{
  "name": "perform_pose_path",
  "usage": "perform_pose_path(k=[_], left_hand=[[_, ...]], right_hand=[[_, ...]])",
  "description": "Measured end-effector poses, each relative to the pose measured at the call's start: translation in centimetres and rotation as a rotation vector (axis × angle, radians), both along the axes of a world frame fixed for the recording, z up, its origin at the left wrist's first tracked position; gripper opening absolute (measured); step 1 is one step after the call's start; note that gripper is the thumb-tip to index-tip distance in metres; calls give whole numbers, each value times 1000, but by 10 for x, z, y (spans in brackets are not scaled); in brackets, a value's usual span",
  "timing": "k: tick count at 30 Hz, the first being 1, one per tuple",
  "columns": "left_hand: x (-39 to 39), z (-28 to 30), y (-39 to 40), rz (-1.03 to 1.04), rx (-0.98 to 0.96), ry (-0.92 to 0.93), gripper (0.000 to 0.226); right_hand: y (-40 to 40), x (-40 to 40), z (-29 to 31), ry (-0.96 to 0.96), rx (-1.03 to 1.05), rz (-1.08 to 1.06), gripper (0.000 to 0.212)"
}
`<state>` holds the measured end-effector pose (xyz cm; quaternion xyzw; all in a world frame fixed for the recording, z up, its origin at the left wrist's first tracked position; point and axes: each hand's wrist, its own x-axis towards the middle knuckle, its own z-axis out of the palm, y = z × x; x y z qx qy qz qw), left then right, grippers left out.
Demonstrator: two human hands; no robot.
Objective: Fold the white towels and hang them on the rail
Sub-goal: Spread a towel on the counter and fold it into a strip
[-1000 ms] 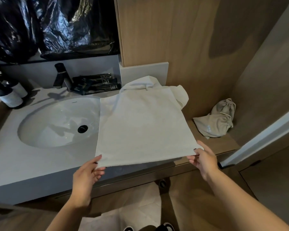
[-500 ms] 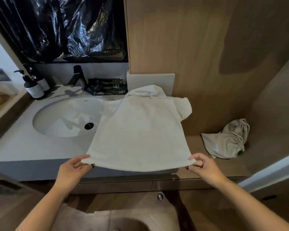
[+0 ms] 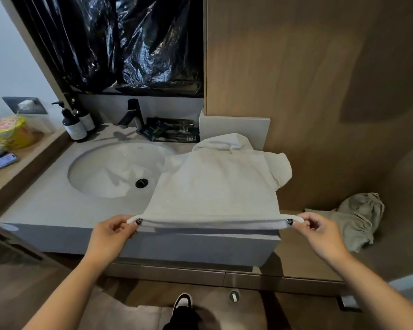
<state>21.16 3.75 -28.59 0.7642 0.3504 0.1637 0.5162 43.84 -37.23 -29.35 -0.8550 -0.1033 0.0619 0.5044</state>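
1. Left hand (image 3: 110, 236) pinching near-left corner of white rectangular terry towel (image 3: 215, 186)
2. Right hand (image 3: 320, 234) pinching near-right corner
3. Stretched taut between, long axis running away from hands over grey stone counter (image 3: 45, 206)

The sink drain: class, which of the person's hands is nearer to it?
Left. The left hand pinches the white towel's near corner just below the sink drain; the right hand pinches the opposite corner, farther right.

Bathroom: sink (image 3: 100, 184), faucet (image 3: 132, 113)
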Motion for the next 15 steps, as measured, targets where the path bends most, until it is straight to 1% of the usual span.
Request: perform_pose_path(k=[4,7,11,15], left_hand=[[31,3,17,20,70,-44,5],[62,6,36,-11,124,-69,11],[111,8,60,-48,31,-121,12],[164,8,84,-77,-35,-195,12]], right_hand=[[18,26,7,-132,-33,-50,18],[34,45,11,-157,-8,-44,16],[59,77,16,-112,48,-67,10],[90,114,22,-80,183,-157,8]])
